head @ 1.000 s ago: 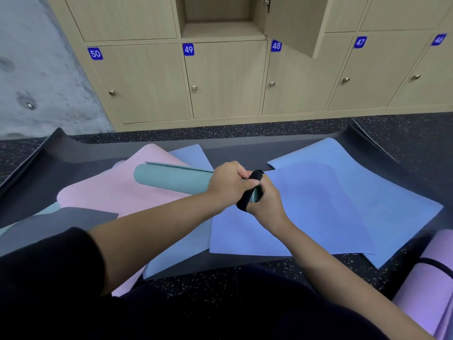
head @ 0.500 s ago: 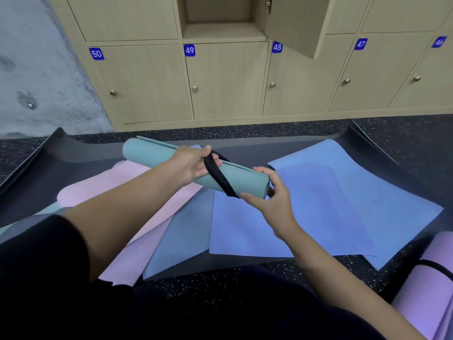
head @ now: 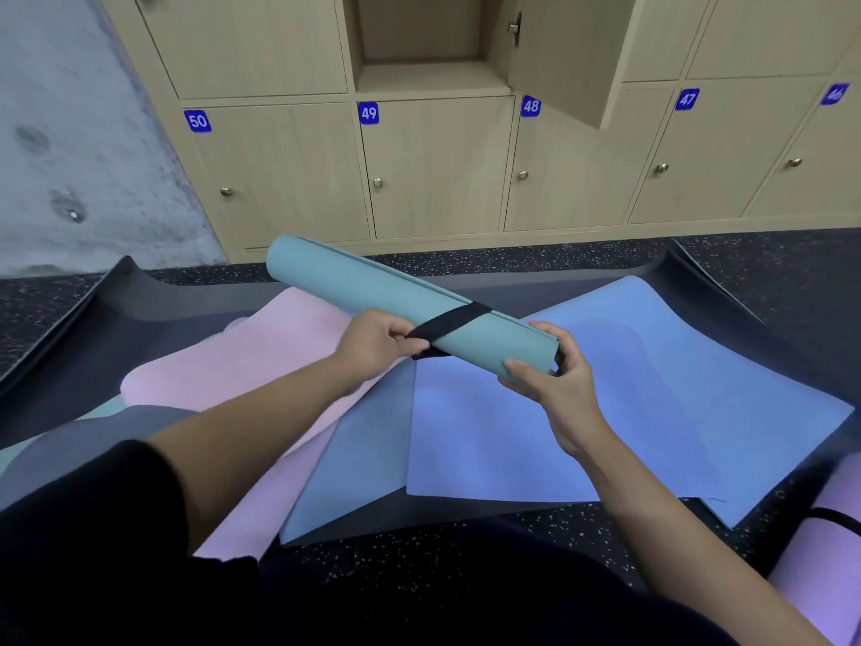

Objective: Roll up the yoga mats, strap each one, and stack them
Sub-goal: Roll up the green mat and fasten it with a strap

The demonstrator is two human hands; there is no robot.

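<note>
A rolled teal yoga mat is held in the air, slanting from the upper left down to the right. A black strap wraps round it near its right end. My left hand pinches the strap's lower end under the roll. My right hand grips the roll's right end from below. Flat on the floor beneath lie a pink mat, a grey-blue mat and blue mats, all on a dark mat.
A rolled purple mat with a black strap lies at the lower right edge. Wooden lockers numbered 46 to 50 line the back, one with its door open. A concrete wall stands at the left. Speckled dark floor surrounds the mats.
The teal roll has been lifted higher and swung so its left end points further away. The strap has slid along the roll from its right tip inward.
</note>
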